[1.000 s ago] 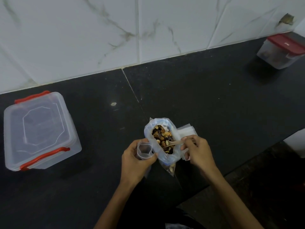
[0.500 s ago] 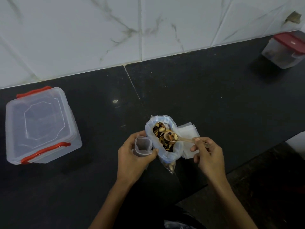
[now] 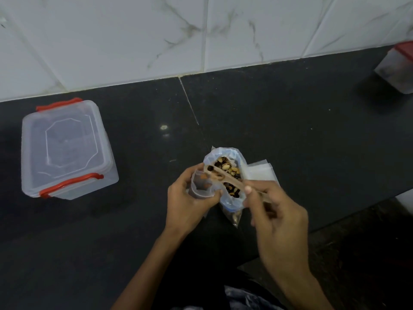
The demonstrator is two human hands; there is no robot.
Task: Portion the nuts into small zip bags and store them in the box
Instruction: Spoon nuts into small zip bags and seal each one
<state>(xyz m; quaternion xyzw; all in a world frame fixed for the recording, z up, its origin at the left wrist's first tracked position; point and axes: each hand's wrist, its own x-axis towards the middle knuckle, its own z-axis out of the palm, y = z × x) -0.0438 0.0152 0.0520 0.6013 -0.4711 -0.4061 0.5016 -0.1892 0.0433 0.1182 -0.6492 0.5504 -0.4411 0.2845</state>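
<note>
Nearest us, our right hand is raised over the bench edge, its grip pinching the handle of a wooden spoon between thumb and fingers. The spoon reaches leftward across the open nut bag, its bowl tipped at the mouth of the small bag. A nut or two show inside that small bag.

Our left hand has its grip curled round the small bag, holding its mouth open, thumb at the near rim, touching the nut bag's left side. The nut bag stands upright on the bench with its rim rolled down and mixed nuts showing inside. Just behind it to the right lie flat spare bags.

Well to the left sits the box, clear plastic, lid on, red clips at front and back. At the far right edge stands a tub with a red lid. The bench is dark polished stone; behind it rises a white marbled tile wall.
</note>
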